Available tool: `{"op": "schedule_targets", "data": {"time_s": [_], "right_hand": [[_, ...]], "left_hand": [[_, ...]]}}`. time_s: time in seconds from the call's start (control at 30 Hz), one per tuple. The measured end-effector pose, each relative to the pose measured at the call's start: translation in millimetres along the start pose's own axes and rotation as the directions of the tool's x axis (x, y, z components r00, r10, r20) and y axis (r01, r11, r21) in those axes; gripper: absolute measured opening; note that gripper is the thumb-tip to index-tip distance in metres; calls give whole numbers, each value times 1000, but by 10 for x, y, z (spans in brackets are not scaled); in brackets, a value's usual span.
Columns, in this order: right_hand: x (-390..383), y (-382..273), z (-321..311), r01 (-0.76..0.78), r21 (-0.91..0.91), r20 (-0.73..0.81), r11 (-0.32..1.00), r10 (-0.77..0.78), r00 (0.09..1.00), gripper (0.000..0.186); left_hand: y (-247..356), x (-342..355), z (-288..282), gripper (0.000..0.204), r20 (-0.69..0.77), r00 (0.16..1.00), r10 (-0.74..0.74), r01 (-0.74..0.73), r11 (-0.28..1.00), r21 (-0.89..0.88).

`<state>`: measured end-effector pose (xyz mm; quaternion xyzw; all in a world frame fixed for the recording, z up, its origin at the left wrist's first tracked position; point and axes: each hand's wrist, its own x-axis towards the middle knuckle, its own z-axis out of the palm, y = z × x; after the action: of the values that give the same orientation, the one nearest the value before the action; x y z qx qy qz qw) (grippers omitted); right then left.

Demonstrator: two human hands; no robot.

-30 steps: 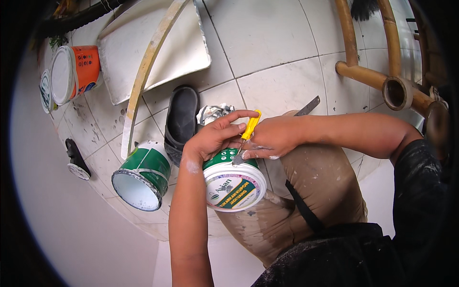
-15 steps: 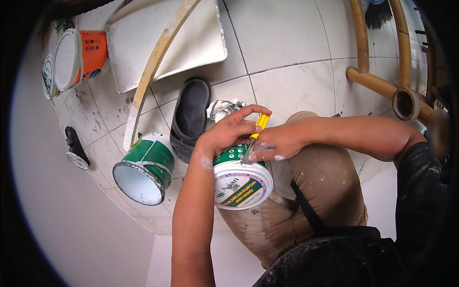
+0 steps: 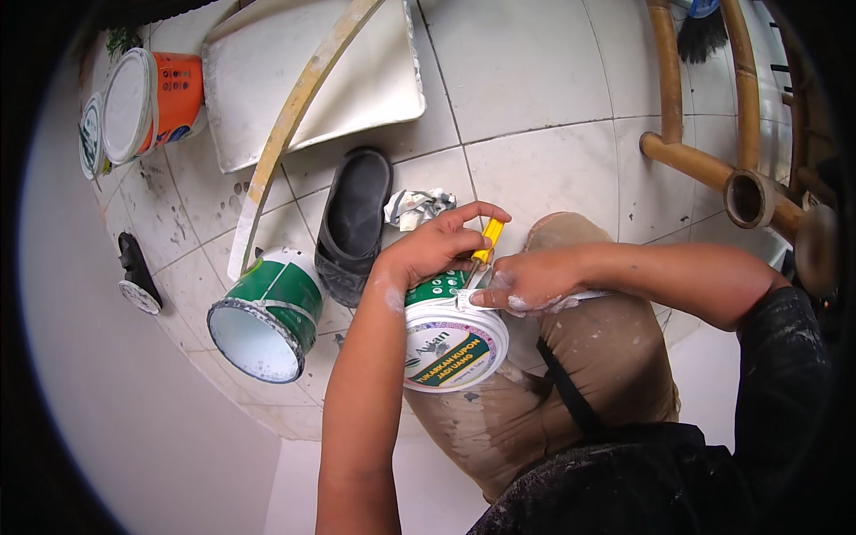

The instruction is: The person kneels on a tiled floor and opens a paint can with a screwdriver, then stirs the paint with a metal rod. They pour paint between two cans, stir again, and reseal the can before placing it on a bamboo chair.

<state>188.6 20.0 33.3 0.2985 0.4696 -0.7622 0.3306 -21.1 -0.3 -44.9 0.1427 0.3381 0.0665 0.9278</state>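
My left hand [image 3: 430, 250] holds a yellow-handled screwdriver [image 3: 489, 239], its shaft angled down to the lid rim of a green-and-white paint bucket [image 3: 443, 286] by my knees. The round lid [image 3: 452, 349] faces me and bears a label. My right hand [image 3: 526, 282] grips a long, flat metal strip [image 3: 472, 298], like a ruler or scraper, with one end at that rim beside the screwdriver and the rest partly hidden under the hand. Above the bucket lies a crumpled, paint-smeared wad [image 3: 419, 207].
A black shoe [image 3: 350, 218], a long wooden batten [image 3: 283, 131], a white tray [image 3: 366, 98], an open green bucket [image 3: 284, 294], an orange bucket [image 3: 176, 89] and a dark tool [image 3: 135, 267] lie left and behind. Bamboo frames [image 3: 691, 159] and dark bristles [image 3: 699, 37] are at right.
My right hand has moved slightly down and right, swinging the metal strip from pointing up and right to lying nearly level. The left hand still holds the screwdriver. The view has shifted a little.
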Motion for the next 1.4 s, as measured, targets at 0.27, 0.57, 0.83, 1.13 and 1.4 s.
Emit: {"op": "schedule_targets", "data": {"time_s": [0.27,0.57,0.83,1.13,1.4], "right_hand": [[37,66,25,280,-239,-176,930,-325,929,68],[-17,-136,4,103,-195,-138,975,-131,982,72],[-87,-367,12,-77,-159,-151,984,53,987,75],[-5,-259,205,-91,-114,-264,989,58,963,71],[-16,-45,152,227,-255,-246,940,-290,925,71]], "left_hand": [[13,3,77,43,-19,1000,16,-16,1000,-13],[-37,72,-10,41,1,1000,4,-4,998,69],[-86,112,-38,37,0,1000,30,-30,998,53],[-69,127,-34,37,-14,1000,-22,23,999,41],[-105,81,-104,61,-118,984,134,-111,977,183]]}}
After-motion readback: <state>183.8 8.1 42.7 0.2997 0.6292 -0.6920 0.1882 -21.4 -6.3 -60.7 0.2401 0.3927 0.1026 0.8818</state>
